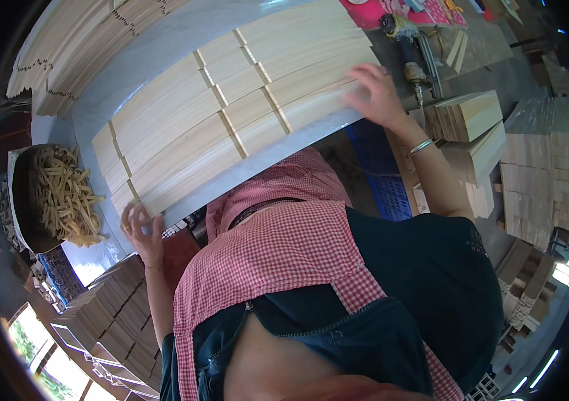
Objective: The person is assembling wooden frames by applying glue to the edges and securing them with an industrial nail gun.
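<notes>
- A dark bin is holding tangled tan strips.
- Wooden boards are lying in rows on the grey table.
- The left hand is resting at their left end, fingers apart.
- The right hand, blurred, is showing at their right; I can't tell its grip.

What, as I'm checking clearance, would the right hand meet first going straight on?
Probably the boards: the right hand points across them, fingers overlapping their edge in view; whether they touch is unclear.

The left hand is held left of the gingham apron, fingers parted. The right hand is stretched forward-right of it.
</notes>
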